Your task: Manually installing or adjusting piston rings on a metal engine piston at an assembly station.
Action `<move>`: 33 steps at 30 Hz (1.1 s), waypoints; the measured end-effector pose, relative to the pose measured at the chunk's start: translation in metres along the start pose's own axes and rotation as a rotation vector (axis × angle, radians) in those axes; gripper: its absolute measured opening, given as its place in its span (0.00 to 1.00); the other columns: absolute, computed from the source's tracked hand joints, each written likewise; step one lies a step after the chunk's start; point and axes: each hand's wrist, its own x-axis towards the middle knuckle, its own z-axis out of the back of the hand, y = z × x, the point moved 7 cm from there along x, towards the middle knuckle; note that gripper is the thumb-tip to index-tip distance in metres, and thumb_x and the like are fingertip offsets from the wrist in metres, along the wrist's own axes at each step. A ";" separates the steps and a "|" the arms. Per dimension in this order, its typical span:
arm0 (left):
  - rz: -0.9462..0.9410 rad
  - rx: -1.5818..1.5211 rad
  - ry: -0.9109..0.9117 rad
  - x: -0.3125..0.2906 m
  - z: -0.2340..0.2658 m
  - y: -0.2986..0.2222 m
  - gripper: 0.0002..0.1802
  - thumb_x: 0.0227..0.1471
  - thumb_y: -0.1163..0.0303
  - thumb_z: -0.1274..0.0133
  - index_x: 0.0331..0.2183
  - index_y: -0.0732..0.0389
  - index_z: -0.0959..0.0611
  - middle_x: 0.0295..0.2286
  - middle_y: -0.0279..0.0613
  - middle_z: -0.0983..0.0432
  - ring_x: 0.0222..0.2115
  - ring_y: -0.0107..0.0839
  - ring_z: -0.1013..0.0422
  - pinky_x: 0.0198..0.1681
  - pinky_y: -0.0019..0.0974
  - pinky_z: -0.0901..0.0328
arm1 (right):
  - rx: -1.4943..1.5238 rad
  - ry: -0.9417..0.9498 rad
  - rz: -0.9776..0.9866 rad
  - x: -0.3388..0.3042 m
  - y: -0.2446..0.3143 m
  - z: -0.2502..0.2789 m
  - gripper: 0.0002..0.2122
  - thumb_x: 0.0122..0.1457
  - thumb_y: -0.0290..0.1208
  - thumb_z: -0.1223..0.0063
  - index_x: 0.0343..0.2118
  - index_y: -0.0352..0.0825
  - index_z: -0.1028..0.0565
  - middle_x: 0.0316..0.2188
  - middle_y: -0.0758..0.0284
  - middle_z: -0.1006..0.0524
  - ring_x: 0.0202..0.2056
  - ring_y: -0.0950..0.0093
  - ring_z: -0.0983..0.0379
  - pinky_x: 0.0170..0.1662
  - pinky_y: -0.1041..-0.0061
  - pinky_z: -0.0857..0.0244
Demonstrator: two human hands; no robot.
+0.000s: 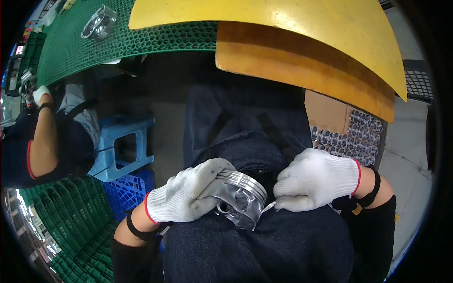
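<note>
A shiny metal engine piston (pixel 240 198) lies tilted above my lap, its ringed grooves toward the upper right and its pin bore toward the lower left. My left hand (pixel 188 193), in a white knit glove, grips it from the left side. My right hand (pixel 314 181), gloved the same way, is closed around a slim tool (pixel 269 206). Only the tool's pale, narrow tip shows, and it meets or nearly meets the piston's lower right edge. The rest of that tool is hidden in my fingers.
A yellow board (pixel 283 19) and an orange board (pixel 292 61) jut over a green mesh table (pixel 170 37), where another piston (pixel 100 23) rests. A co-worker (pixel 47 137) sits at left near a blue stool (pixel 120 148). Green crates (pixel 71 221) are stacked lower left; several small metal parts (pixel 349 141) lie at right.
</note>
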 end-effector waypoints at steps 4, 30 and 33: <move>-0.222 -0.201 -0.355 0.003 0.019 0.005 0.21 0.54 0.65 0.46 0.43 0.70 0.29 0.39 0.53 0.23 0.40 0.44 0.23 0.46 0.39 0.29 | 0.110 -0.243 -0.016 0.000 -0.005 0.035 0.09 0.56 0.36 0.46 0.24 0.36 0.23 0.21 0.64 0.24 0.24 0.66 0.24 0.28 0.71 0.30; -0.143 -0.695 -1.623 -0.067 0.271 0.091 0.23 0.56 0.74 0.52 0.53 0.53 0.33 0.43 0.44 0.27 0.33 0.38 0.24 0.22 0.39 0.26 | -0.940 -1.241 -0.333 -0.073 -0.059 0.183 0.03 0.48 0.23 0.42 0.25 0.35 0.26 0.19 0.58 0.28 0.22 0.58 0.30 0.26 0.62 0.36; -0.075 -0.670 -1.701 -0.072 0.322 0.122 0.24 0.56 0.76 0.51 0.54 0.53 0.34 0.44 0.46 0.28 0.33 0.40 0.24 0.24 0.41 0.25 | -0.946 -1.252 -0.294 -0.064 -0.047 0.177 0.03 0.45 0.23 0.42 0.22 0.36 0.26 0.17 0.57 0.29 0.20 0.57 0.30 0.25 0.61 0.36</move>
